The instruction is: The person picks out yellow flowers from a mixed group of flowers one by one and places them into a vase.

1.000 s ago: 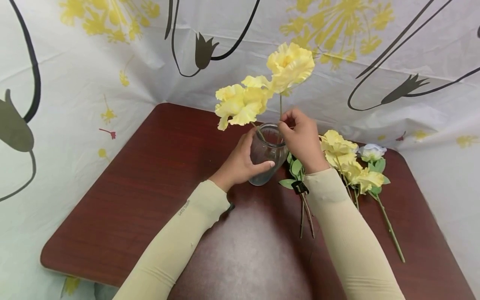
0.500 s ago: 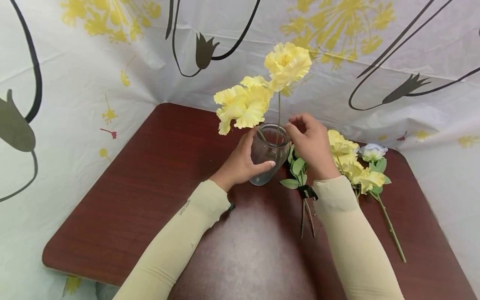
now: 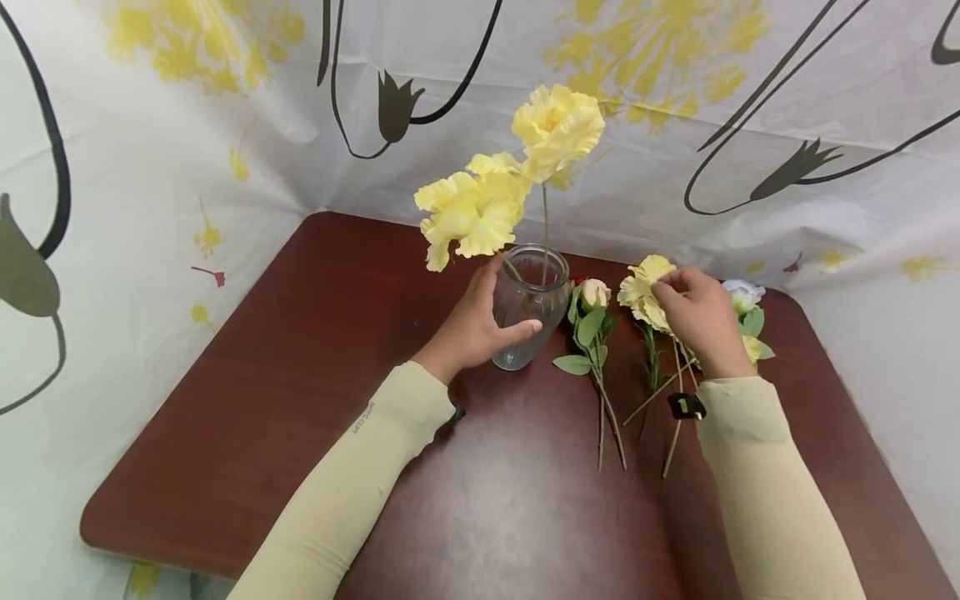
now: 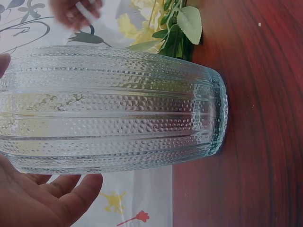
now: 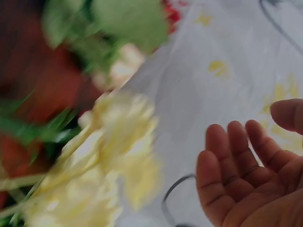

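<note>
A ribbed clear glass vase (image 3: 546, 298) stands upright on the table, its dimpled side filling the left wrist view. Two yellow flowers (image 3: 558, 132) rise from it on thin stems, one leaning left. My left hand (image 3: 472, 325) holds the vase from the left, thumb across the front and fingers behind. My right hand (image 3: 703, 323) is over the yellow flowers (image 3: 643, 292) lying at the right. In the right wrist view its palm holds nothing, fingers loosely bent, with blurred yellow petals (image 5: 118, 137) beside it.
Between the vase and the yellow flowers lies a pale pink rose (image 3: 595, 293) with green leaves. A bluish-white flower (image 3: 744, 296) lies beyond my right hand. A printed white sheet (image 3: 465, 100) hangs behind the dark red table (image 3: 300, 375).
My right hand has let go of the flower stem in the vase and moved right, over the flowers on the table. The left hand stays on the vase.
</note>
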`<action>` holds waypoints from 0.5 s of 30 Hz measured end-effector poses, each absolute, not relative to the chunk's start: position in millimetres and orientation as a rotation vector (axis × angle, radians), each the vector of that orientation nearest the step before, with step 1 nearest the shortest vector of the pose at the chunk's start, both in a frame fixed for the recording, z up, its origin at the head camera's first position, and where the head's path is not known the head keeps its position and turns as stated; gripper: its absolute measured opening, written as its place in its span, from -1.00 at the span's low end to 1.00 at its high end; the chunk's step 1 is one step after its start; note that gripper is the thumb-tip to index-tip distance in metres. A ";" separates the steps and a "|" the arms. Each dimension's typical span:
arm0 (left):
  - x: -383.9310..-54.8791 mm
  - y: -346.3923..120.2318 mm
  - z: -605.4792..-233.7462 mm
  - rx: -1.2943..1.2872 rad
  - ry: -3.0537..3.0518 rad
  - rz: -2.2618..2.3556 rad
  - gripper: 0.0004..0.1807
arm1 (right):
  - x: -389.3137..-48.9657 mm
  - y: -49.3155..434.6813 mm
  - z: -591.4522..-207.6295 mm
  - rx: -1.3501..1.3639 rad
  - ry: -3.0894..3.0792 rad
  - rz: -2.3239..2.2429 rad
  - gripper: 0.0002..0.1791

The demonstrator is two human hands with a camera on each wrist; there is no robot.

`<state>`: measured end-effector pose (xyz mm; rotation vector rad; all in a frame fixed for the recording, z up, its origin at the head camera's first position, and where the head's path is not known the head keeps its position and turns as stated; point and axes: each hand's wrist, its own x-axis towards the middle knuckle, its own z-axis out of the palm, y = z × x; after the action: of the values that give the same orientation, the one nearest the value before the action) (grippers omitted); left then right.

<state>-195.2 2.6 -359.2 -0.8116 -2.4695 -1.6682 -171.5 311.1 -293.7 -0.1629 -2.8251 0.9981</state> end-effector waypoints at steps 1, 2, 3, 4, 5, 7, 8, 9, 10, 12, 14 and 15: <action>-194.9 2.3 -360.0 -0.808 -2.472 -1.669 0.10 | -170.8 318.8 -297.3 -0.176 -2.856 0.974 -0.53; -194.7 2.1 -360.6 -0.807 -2.471 -1.671 0.09 | -170.1 326.2 -300.6 -0.187 -2.886 0.948 -0.53; -194.6 1.8 -361.0 -0.806 -2.469 -1.673 0.09 | -169.5 332.8 -303.4 -0.191 -2.917 0.914 -0.54; -194.7 1.6 -361.0 -0.805 -2.464 -1.675 0.09 | -169.3 339.1 -306.3 -0.189 -2.945 0.879 -0.57; -194.7 1.3 -361.0 -0.803 -2.460 -1.677 0.09 | -169.3 345.1 -308.8 -0.178 -2.973 0.835 -0.58; -194.9 0.7 -360.6 -0.804 -2.453 -1.679 0.08 | -169.9 355.0 -314.0 -0.150 -3.045 0.766 -0.62; -194.9 0.4 -360.4 -0.804 -2.452 -1.680 0.08 | -170.6 359.0 -317.0 -0.135 -3.086 0.720 -0.64; -195.1 0.3 -360.5 -0.805 -2.452 -1.679 0.09 | -171.2 362.5 -319.9 -0.121 -3.125 0.682 -0.66; -195.1 0.1 -360.4 -0.805 -2.452 -1.679 0.09 | -172.1 365.6 -323.1 -0.105 -3.165 0.647 -0.66; -195.1 0.2 -360.8 -0.808 -2.452 -1.681 0.09 | -173.5 370.1 -329.6 -0.074 -3.237 0.583 -0.61; -194.9 0.7 -361.3 -0.811 -2.450 -1.683 0.09 | -174.4 373.2 -335.7 -0.057 -3.290 0.527 -0.57; -195.0 1.2 -361.7 -0.814 -2.447 -1.684 0.09 | -174.4 374.6 -338.2 -0.056 -3.313 0.518 -0.56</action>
<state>-195.0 1.2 -361.7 -0.8142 -2.4473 -1.6845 -174.4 374.6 -338.2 -0.0565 -3.3131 0.5177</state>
